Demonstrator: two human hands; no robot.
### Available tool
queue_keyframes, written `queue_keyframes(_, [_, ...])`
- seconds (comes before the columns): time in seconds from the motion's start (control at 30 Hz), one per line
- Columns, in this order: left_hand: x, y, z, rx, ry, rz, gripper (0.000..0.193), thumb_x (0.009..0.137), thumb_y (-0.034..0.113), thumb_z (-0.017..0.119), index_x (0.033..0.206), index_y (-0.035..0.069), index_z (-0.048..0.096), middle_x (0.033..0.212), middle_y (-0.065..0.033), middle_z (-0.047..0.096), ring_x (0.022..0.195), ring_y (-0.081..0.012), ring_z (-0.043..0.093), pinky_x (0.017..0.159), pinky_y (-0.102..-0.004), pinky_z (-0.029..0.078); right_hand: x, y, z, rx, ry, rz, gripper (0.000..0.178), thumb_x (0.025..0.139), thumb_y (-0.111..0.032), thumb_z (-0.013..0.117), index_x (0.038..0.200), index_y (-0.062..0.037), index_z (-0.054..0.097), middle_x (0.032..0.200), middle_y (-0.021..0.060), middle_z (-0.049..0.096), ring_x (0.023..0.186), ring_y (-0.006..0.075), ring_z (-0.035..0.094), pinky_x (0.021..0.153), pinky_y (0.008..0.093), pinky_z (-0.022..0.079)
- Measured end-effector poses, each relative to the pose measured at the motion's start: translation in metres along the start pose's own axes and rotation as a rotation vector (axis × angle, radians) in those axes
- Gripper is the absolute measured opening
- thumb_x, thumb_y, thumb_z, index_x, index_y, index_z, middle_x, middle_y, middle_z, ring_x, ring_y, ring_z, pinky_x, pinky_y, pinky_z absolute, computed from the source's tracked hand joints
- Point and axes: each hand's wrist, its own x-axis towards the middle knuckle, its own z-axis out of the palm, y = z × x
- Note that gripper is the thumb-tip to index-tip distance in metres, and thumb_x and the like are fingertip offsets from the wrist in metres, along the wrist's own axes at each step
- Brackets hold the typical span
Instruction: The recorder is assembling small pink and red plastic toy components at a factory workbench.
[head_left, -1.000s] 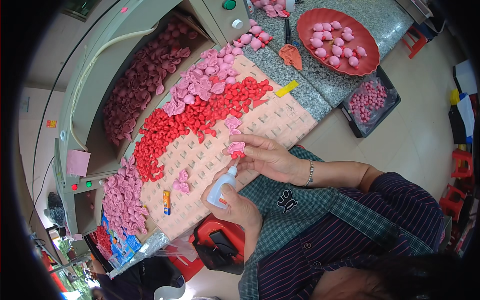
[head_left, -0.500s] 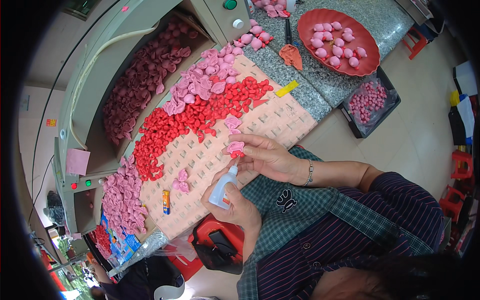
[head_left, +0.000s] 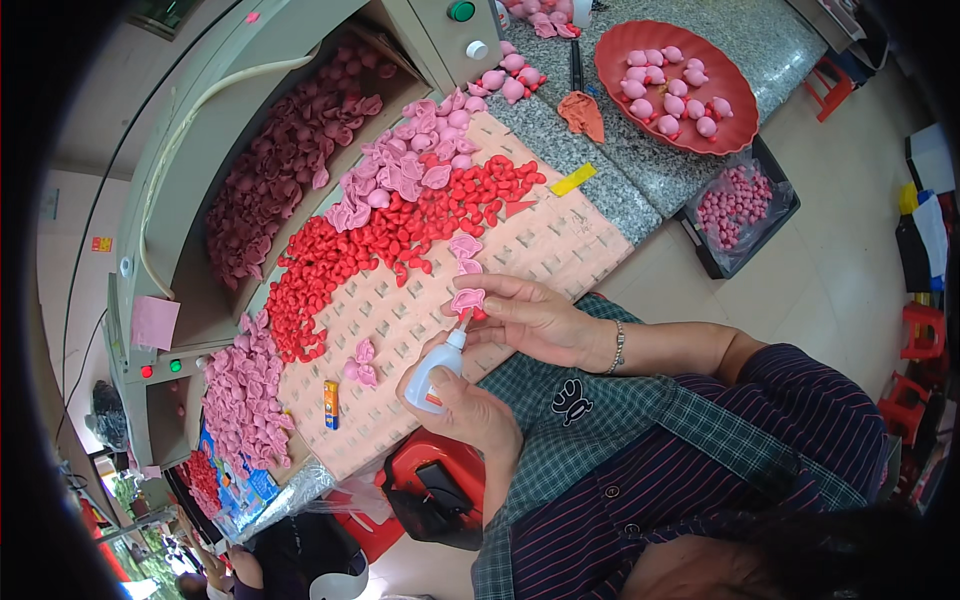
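1. You've got a small pink piece [head_left: 467, 298] pinched in your right hand [head_left: 540, 320], held just above the near edge of the pegged board [head_left: 560, 245], and the nozzle of the little white squeeze bottle [head_left: 437, 368] is right up against its underside.
2. What's new: a second ago the bottle hung lower and tilted away; now its tip has climbed to meet the pink piece, so the two are in contact (or as near as the view lets you judge). My read is that glue is going on right now.
3. Your right-hand fingers [head_left: 500, 292] are closed tight on the pink piece, thumb below and forefinger on top.
4. Your left hand [head_left: 470, 405] is wrapped round the bottle's body, fingers curled snugly on it, nozzle pointing up and to the right.
5. Just beyond the pink piece, two more loose pink pieces [head_left: 466, 255] lie on the board.
6. Further out, a band of red pieces [head_left: 390, 240] runs across the board, with a heap of paler pink shapes [head_left: 400, 175] behind it.
7. Off to your left, an orange tube [head_left: 331, 404] lies on the board.
8. Far right on the stone surface [head_left: 650, 170], a red tray [head_left: 740, 130] holds finished pink figures [head_left: 670, 85].
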Motion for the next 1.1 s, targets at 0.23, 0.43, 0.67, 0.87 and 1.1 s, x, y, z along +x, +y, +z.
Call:
queue_keyframes(0.23, [0.0016, -0.0024, -0.0023, 0.031, -0.023, -0.034, 0.047, 0.096, 0.035, 0.063, 0.120, -0.003, 0.045, 0.113, -0.0208, 0.061, 0.105, -0.0288, 0.064, 0.091, -0.0385, 0.055, -0.0001, 0.0015, -0.0010, -0.019, -0.006, -0.012, 0.045, 0.104, -0.015, 0.048, 0.146, -0.0040, 0.039, 0.139, 0.0171, 0.053, 0.131, 0.0253, 0.050, 0.109, 0.0421, 0.042])
queue_keyframes(0.43, [0.0028, -0.0029, -0.0015, 0.050, -0.030, -0.019, 0.046, 0.097, 0.035, 0.062, 0.119, -0.003, 0.046, 0.113, -0.0207, 0.061, 0.105, -0.0283, 0.064, 0.089, -0.0374, 0.056, 0.0006, 0.0022, -0.0023, -0.036, -0.009, -0.016, 0.045, 0.103, -0.015, 0.048, 0.146, -0.0042, 0.039, 0.139, 0.0169, 0.052, 0.131, 0.0251, 0.050, 0.110, 0.0421, 0.042])
queue_keyframes(0.67, [0.0019, 0.0021, 0.0017, -0.083, 0.000, -0.037, 0.038, 0.098, 0.028, 0.061, 0.112, -0.004, 0.046, 0.109, -0.0231, 0.061, 0.101, -0.0297, 0.063, 0.092, -0.0413, 0.053, 0.0022, 0.0029, -0.0048, 0.026, 0.010, -0.014, 0.048, 0.102, -0.017, 0.051, 0.147, -0.0048, 0.039, 0.138, 0.0184, 0.053, 0.128, 0.0275, 0.053, 0.107, 0.0421, 0.044])
queue_keyframes(0.87, [-0.0035, -0.0021, -0.0021, -0.126, 0.016, -0.047, 0.052, 0.096, 0.039, 0.063, 0.119, -0.005, 0.049, 0.113, -0.0220, 0.062, 0.103, -0.0296, 0.065, 0.093, -0.0401, 0.054, 0.0024, -0.0031, -0.0005, 0.112, 0.026, -0.002, 0.050, 0.102, -0.016, 0.051, 0.149, -0.0066, 0.035, 0.138, 0.0197, 0.053, 0.122, 0.0336, 0.058, 0.104, 0.0475, 0.046])
queue_keyframes(1.1, [-0.0056, -0.0038, 0.0014, -0.116, 0.047, 0.053, 0.041, 0.097, 0.030, 0.063, 0.110, -0.004, 0.044, 0.110, -0.0258, 0.059, 0.102, -0.0324, 0.063, 0.090, -0.0435, 0.056, 0.0021, -0.0026, -0.0008, 0.142, 0.041, -0.008, 0.049, 0.103, -0.017, 0.050, 0.149, -0.0099, 0.035, 0.139, 0.0191, 0.052, 0.125, 0.0337, 0.056, 0.104, 0.0506, 0.046])
